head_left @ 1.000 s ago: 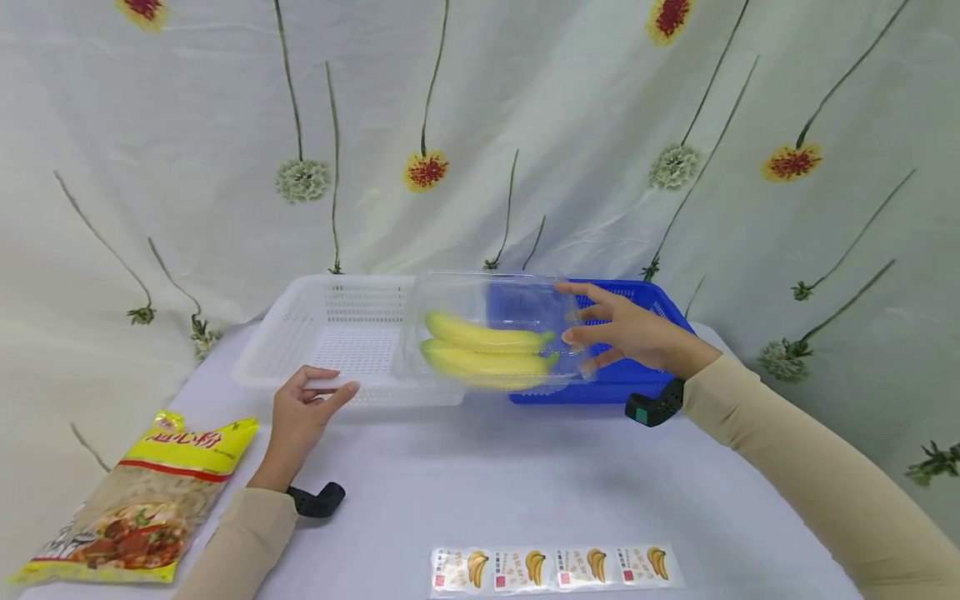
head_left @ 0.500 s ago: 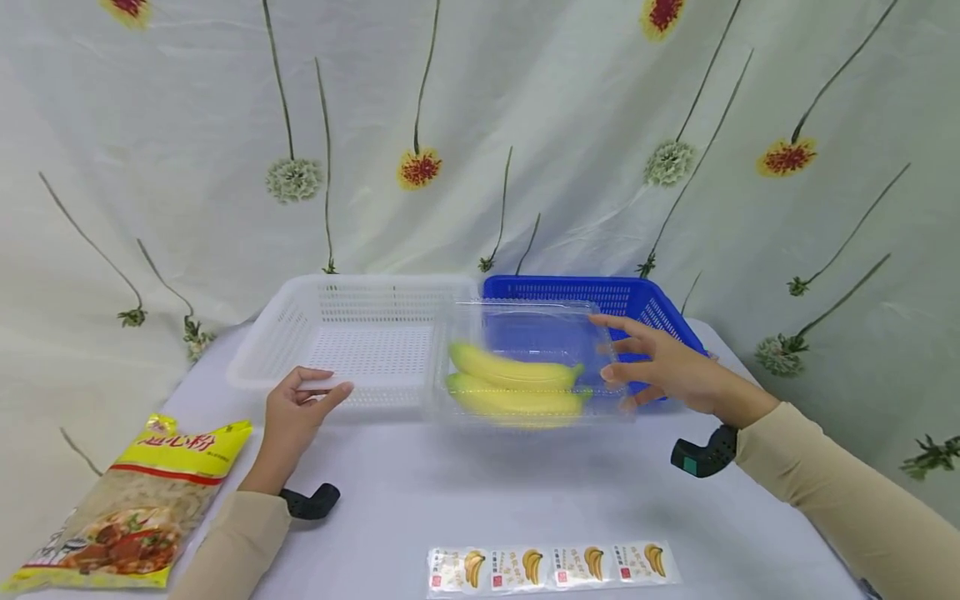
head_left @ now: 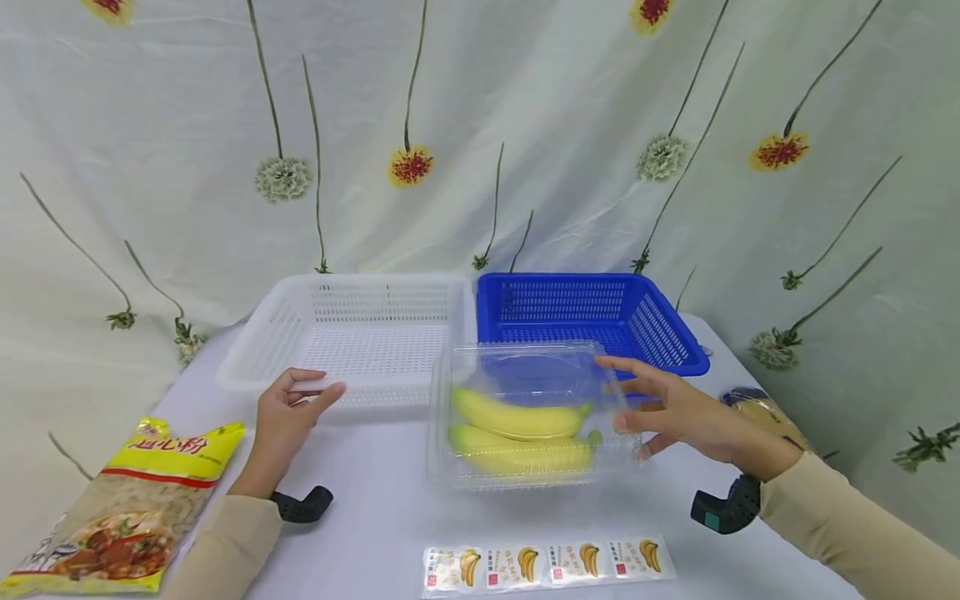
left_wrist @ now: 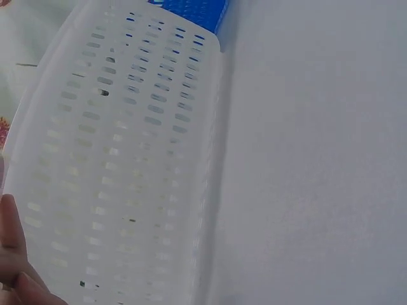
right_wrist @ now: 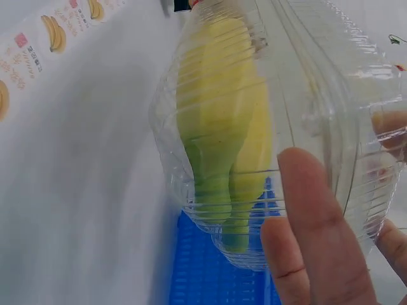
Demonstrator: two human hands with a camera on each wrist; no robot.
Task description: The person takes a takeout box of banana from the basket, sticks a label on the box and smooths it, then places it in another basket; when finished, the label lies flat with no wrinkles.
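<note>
In the head view my right hand (head_left: 675,412) grips the right end of a clear plastic clamshell box (head_left: 525,375) in front of the baskets. Two yellow bananas (head_left: 517,415) with green tips lie inside it. The right wrist view shows the thumb and fingers on the box's ribbed end wall, the bananas (right_wrist: 222,101) seen through the plastic. My left hand (head_left: 288,421) pinches the front rim of a white perforated basket (head_left: 397,395). At the left wrist view's lower left edge, only some fingers (left_wrist: 13,229) show against the basket wall.
A blue basket (head_left: 570,300) stands right of the white one. A strip of banana stickers (head_left: 547,567) lies at the front of the white table (head_left: 375,517). To the left is a yellow-topped food bag (head_left: 135,508); a brownish item (head_left: 765,415) sits partly hidden behind my right wrist.
My right hand has brought the box with the bananas from over the baskets toward me and slightly right, lower in view. My left hand has stayed at the white basket's rim.
</note>
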